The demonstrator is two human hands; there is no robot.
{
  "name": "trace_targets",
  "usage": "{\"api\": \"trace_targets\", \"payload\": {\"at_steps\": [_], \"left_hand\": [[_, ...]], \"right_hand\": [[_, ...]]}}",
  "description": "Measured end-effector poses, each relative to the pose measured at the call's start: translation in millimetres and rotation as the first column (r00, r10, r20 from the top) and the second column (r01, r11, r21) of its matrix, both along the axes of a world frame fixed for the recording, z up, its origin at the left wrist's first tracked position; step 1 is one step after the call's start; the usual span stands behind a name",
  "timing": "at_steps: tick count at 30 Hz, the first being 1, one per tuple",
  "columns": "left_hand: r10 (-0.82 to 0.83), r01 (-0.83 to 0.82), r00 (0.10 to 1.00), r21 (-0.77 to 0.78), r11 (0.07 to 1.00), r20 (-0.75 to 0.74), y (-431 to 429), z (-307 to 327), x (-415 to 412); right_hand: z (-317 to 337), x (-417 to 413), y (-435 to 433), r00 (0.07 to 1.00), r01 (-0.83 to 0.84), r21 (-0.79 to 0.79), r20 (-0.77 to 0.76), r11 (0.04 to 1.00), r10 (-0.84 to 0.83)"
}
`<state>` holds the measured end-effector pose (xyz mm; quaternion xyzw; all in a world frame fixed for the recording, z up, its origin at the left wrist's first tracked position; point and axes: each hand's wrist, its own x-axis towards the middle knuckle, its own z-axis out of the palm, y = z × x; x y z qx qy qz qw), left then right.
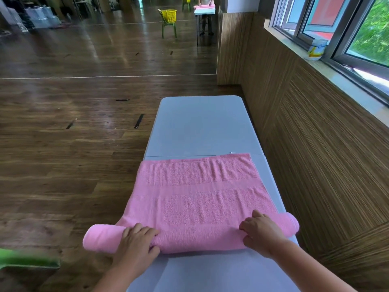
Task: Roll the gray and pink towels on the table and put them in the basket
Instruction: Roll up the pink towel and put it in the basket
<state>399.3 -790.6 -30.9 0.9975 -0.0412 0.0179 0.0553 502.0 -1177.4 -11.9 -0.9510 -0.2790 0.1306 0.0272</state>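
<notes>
Looks like a dance or activity hall, not a home. Big open dark wood floor (pixel 63 175) with tape marks (pixel 139 121), what looks like a full wall mirror (pixel 105 39), wood-panelled wall (pixel 305 133) under a row of windows (pixel 347 28), grey folding table (pixel 200 127) alongside.

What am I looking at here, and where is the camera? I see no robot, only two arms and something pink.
No machine: a person works with bare hands, and the single camera sits on their head, looking forward and down. A pink towel lies across a gray table, its near end already rolled into a tube. The left hand and right hand both grip that roll, fingers curled over it. The far part lies flat.
</notes>
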Motion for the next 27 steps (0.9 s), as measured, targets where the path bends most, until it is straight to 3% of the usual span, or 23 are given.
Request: {"api": "trace_targets", "payload": {"at_steps": [3,8,10,14,18,23,27], "left_hand": [[-0.001,0.0,1.0,0.029,1.0,0.025,-0.4,0.4,-1.9],[0.034,-0.028,0.995,-0.058,0.998,0.095,-2.6,2.5,1.7],[0.004,0.004,0.995,-0.082,0.997,0.097,-1.0,-0.2,-0.4],[-0.039,0.035,0.998,-0.071,0.997,-0.053,4.3,-2.6,-6.6],[-0.047,0.046,0.999,-0.043,0.998,-0.021,1.1,0.1,-4.1],[-0.002,0.002,0.999,0.011,1.0,0.041,2.1,2.6,0.5],[0.035,-0.027,0.991,-0.061,0.998,0.127,0.0,2.6,4.6]], "right_hand": [[-0.3,2.1,-2.6,1.0,0.014,0.092,-0.013,0.996,-0.012],[-11.8,-0.9,-7.7,0.992,0.082,0.223,0.077,0.971,-0.101],[-9.1,-3.1,-10.8,0.997,0.044,0.175,0.05,0.984,-0.053],[-8.9,-4.5,-9.8,0.995,-0.02,0.024,0.097,1.0,0.017],[-4.4,-0.5,-3.7,0.994,-0.038,-0.005,0.103,0.999,0.039],[-5.0,5.2,-3.7,0.998,0.041,0.165,0.05,0.985,-0.049],[-9.2,2.0,-5.0,0.992,0.083,0.258,0.07,0.963,-0.104]]}}
